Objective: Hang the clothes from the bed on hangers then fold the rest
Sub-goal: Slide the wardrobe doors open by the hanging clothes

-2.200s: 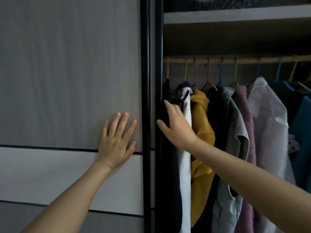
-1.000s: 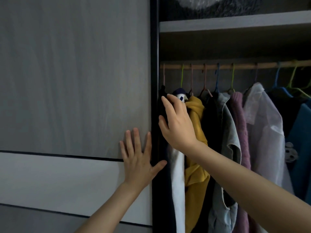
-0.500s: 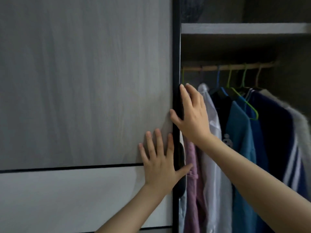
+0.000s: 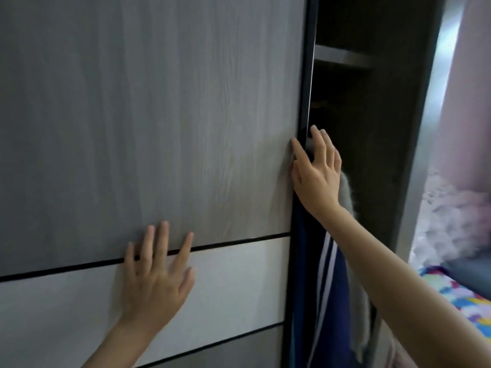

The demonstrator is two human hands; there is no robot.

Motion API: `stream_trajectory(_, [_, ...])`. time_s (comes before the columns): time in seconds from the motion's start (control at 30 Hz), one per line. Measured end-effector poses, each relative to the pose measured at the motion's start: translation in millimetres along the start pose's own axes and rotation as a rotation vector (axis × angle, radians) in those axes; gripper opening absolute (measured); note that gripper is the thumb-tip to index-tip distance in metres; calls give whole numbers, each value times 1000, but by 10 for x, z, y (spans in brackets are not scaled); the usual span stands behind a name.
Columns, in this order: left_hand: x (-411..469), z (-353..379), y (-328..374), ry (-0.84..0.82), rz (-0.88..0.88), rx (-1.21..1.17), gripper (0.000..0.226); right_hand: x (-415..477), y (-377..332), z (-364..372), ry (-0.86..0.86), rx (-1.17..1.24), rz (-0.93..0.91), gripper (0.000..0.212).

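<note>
The door (image 4: 159,115) fills the view left of the right hand. It is a tall sliding panel whose dark leading edge runs vertically, top to bottom. Just right of that edge only a narrow gap of the wardrobe (image 4: 385,128) is open, so I judge the door is about to meet the wardrobe's side wall.

The bed (image 4: 467,298) lies far right of both hands, beyond the right forearm and lower. It shows only a many-coloured cover with something pale and fluffy above it. The clothes left to hang or fold would be there, though none can be made out. The coming move is therefore a turn to the right, and the right hand is the nearer of the 2.

In the gap a navy top (image 4: 329,288) with white stripes hangs below the right wrist. A grey fleece (image 4: 348,192) hangs just behind that hand.

The left hand (image 4: 156,277) is spread flat on the door face, well left of the edge, its fingers crossing the black trim line. The right hand (image 4: 316,176) sits higher on the edge itself, with the thumb on the front face and nearly straight fingers laid along the dark edge. It holds nothing.
</note>
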State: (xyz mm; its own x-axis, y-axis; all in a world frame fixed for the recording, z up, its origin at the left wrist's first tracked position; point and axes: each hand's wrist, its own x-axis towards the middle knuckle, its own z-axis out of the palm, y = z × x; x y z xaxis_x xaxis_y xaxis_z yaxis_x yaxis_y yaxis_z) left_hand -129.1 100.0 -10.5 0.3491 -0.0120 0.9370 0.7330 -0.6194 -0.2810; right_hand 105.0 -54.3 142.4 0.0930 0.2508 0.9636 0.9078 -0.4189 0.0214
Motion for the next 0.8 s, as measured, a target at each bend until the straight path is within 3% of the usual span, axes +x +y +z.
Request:
stream_trajectory(0.17, [-159,135,188,-51,61,-32,49,-81,471,12,35,-100,170,38])
stream_trajectory(0.23, [-93,218,409,-58,104,-66,50,-207,530,52,62,-61,135,36])
stream_trajectory(0.33, [38,345,789,-41,133,-85,52,-524,515,173,-85,11,17,58])
stream_trajectory(0.43, [131,446,1065,-10,172,-108,54,-739,551,328,-212,25,96,74])
stream_trajectory(0.6, [314,488,1478,25,218,-144,61,-767,908,407,-264,-2,214,83])
stream_trajectory(0.8, [262,546,1377,77,212,-102,58,-771,869,474,-165,33,169,83])
